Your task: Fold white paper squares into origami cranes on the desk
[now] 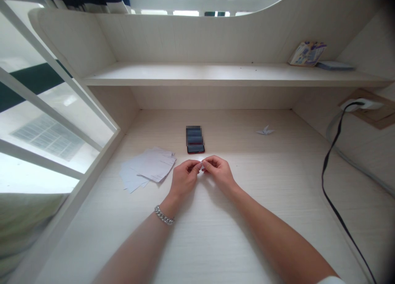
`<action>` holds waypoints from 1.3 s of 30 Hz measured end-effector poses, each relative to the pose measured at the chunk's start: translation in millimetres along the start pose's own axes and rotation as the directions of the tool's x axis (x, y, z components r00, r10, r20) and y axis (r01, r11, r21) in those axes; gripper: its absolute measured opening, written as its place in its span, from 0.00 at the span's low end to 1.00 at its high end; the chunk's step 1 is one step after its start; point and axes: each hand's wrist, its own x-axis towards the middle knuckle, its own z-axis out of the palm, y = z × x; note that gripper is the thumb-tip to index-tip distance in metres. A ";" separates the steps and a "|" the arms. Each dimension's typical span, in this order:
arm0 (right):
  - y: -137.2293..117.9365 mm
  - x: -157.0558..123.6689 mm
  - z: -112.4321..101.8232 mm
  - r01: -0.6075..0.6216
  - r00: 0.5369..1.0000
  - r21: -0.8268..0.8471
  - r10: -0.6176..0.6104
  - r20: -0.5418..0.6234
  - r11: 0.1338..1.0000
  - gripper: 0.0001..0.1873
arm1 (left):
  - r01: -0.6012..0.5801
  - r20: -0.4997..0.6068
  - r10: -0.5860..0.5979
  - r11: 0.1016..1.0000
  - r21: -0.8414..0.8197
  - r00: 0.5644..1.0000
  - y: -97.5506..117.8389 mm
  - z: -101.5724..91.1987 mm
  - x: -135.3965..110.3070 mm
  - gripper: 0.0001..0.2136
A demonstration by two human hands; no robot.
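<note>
My left hand (185, 176) and my right hand (219, 172) meet over the middle of the desk, thumbs and fingers pinched together. Between the fingertips shows a tiny bit of white paper (202, 163); the fingers hide most of it, so its shape cannot be made out. Just beyond the hands lies a phone (195, 148) with its screen up, partly blurred out. Left of my left hand is a loose, fanned pile of white paper sheets (154, 165). A small folded paper crane (265, 131) rests farther back on the right.
A shelf (197, 72) runs across the back above the wooden desk (203, 243). It carries a colourful box (307, 54) and a flat bluish item (335, 65) at the right. A black cable (327, 160) hangs from the socket on the right wall. White bars (46, 99) border the left side.
</note>
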 end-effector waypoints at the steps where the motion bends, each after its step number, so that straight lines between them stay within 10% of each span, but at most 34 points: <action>1: 0.4 -0.1 -0.3 0.010 1.000 -0.035 -0.010 0.006 0.999 0.10 | 0.008 -0.001 -0.008 1.000 0.006 1.000 -0.6 -0.6 0.5 0.10; 23: -4.3 -1.3 1.1 -0.151 0.988 0.063 0.149 0.030 0.987 0.17 | 0.069 -0.119 -0.104 0.962 -0.265 0.987 -15.2 -5.0 10.2 0.16; 39: -15.1 -10.4 5.8 0.174 0.984 -0.175 -0.176 0.008 0.969 0.11 | 0.108 0.032 -0.105 0.881 -0.460 0.994 -13.8 -6.2 12.1 0.12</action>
